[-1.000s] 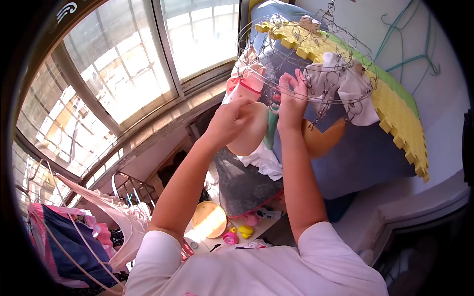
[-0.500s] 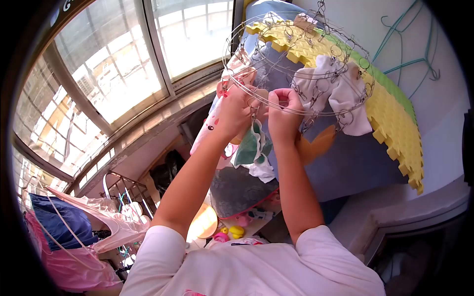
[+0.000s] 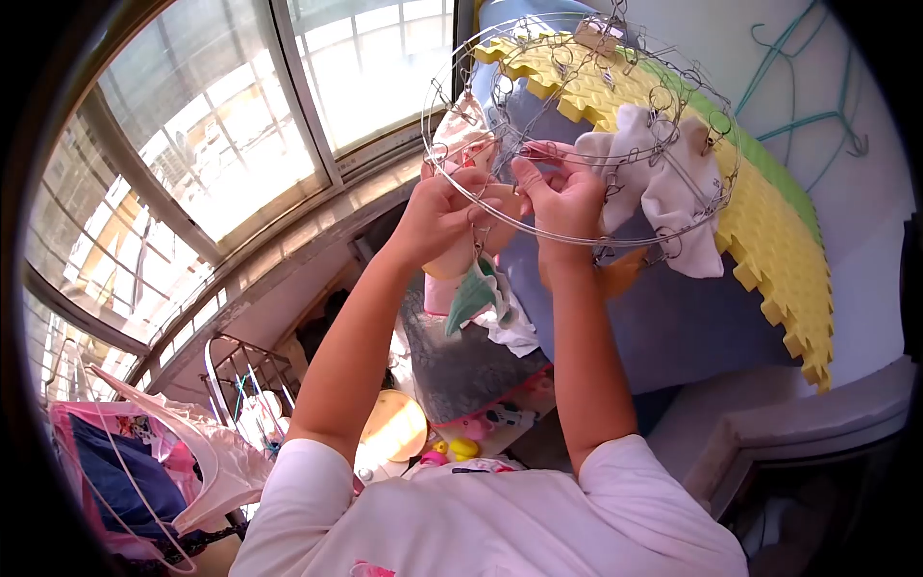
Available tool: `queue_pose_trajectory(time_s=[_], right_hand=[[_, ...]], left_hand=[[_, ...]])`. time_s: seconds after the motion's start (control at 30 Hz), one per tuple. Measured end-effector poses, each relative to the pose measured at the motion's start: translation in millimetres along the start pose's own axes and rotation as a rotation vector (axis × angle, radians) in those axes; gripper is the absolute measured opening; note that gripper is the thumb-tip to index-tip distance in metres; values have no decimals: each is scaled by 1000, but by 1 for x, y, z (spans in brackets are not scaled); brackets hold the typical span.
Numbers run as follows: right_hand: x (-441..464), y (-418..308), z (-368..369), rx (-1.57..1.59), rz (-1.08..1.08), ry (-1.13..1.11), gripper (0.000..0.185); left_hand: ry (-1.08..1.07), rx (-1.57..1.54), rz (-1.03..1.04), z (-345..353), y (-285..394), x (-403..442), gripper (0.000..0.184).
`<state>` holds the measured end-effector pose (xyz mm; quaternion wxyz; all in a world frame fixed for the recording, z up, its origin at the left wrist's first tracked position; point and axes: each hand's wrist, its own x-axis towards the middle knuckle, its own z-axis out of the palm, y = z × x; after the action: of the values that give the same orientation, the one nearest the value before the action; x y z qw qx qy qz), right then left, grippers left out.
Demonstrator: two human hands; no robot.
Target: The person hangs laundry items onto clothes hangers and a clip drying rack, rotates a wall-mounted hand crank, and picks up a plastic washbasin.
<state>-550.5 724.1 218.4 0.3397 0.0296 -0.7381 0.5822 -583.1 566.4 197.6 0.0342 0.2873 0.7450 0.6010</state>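
Fabric [image 3: 505,204] between left hand [image 3: 444,213] and right hand [image 3: 565,200]

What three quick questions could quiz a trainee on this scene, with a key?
1. Which is clipped to the round wire rack?
A) white cloth items
B) a yellow duck
C) a black shoe
2. True or false: the left hand is nearer the window than the right hand.
3. Fill in: the toothed edge of the foam mat is coloured ____.
Key: 1 A; 2 true; 3 yellow.
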Motion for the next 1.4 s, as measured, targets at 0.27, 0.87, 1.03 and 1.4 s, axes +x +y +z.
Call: queue_pose_trajectory(time_s=[0.27,0.87,1.03,1.4], right_hand=[[2,5,-1,400,116,-142,17],[3,12,-14,525,115,-325,19],[-1,16,-11,520,161,-225,17],[0,13,-17,563,87,-304,24]], left_hand=[[24,-432,-28,-5,-18,-11,25],[-145,-782,-88,-3,-25,2,24],[-140,-724,-110,-3,-19,4,26],[16,-125,46,6,-4,4,27]])
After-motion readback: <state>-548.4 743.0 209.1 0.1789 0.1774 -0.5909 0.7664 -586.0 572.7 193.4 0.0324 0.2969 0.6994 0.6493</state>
